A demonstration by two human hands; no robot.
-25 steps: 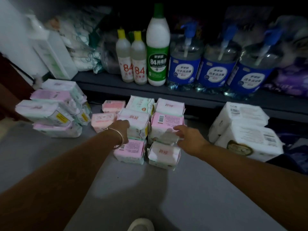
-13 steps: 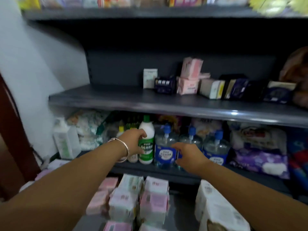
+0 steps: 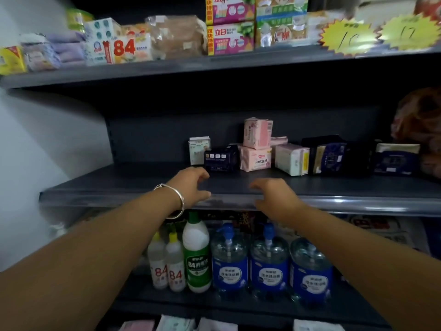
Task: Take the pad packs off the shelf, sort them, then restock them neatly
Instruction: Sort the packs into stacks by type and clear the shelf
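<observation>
Several pad packs stand at the back of the dark middle shelf: a white pack, a dark blue pack, a pink pack with another pink pack on top, a white-and-yellow pack and dark packs further right. My left hand, with a silver bangle on the wrist, hovers over the shelf's front edge with loosely curled fingers and holds nothing. My right hand reaches beside it, also holding nothing. Tops of pad packs on the floor show at the bottom edge.
The lower shelf holds two small 84 bottles, a green-labelled bottle and three blue-labelled pump jugs. The top shelf carries boxed and bagged goods and yellow price tags. A white wall stands at the left.
The view has risen from the packs on the floor to the middle shelf. Both hands have lifted from the floor packs up to the shelf's front edge, holding nothing.
</observation>
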